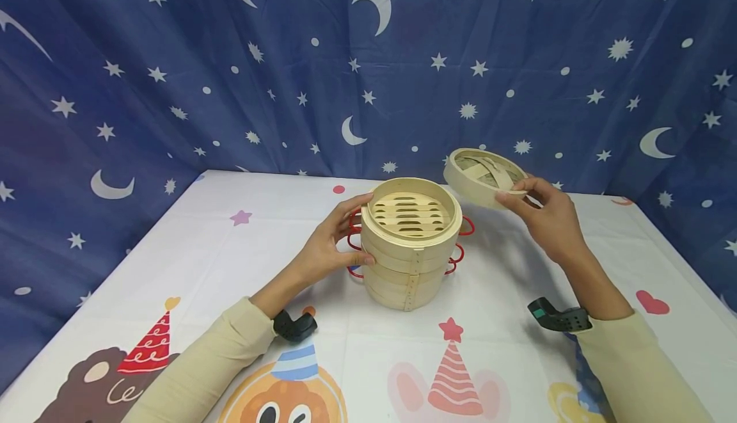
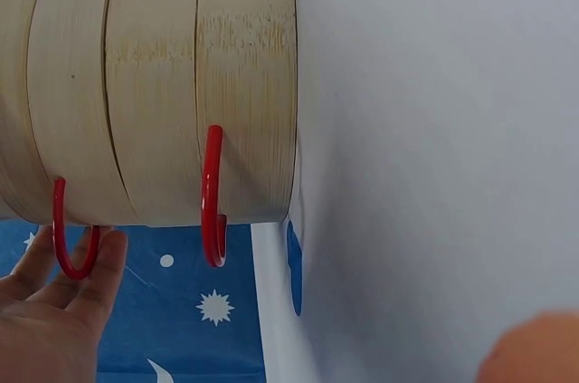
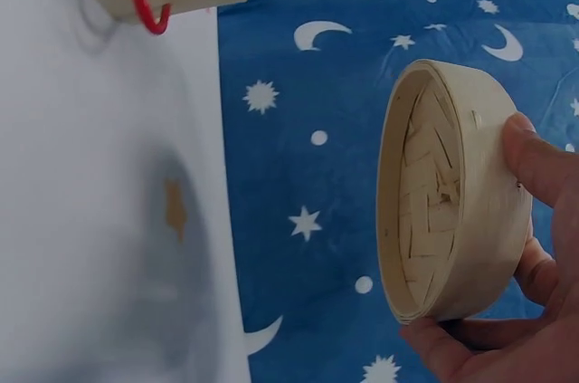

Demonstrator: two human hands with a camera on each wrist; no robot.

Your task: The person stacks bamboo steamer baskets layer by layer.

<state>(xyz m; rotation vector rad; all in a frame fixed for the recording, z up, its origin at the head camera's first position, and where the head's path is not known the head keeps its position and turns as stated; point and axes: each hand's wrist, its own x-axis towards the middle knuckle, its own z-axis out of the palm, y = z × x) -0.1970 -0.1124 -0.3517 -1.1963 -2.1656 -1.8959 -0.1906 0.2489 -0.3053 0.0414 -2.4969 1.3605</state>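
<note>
A stacked bamboo steamer [image 1: 410, 276] stands upright on the table with its top tier uncovered, showing a slatted floor inside. Red loop handles [image 2: 212, 193] stick out from its sides. My left hand [image 1: 331, 244] holds the steamer's left side, thumb at the front and fingers farther back. Up to the right, my right hand [image 1: 544, 215] pinches the rim of the round bamboo lid [image 1: 475, 189], which is tilted in the air beside the steamer. The lid's woven inner face [image 3: 430, 202] shows in the right wrist view.
A white tablecloth [image 1: 276, 244] printed with party-hat animals covers the table. Behind it hangs a dark blue curtain [image 1: 288, 77] with moons and stars. Black bands [image 1: 558, 316] sit on both wrists.
</note>
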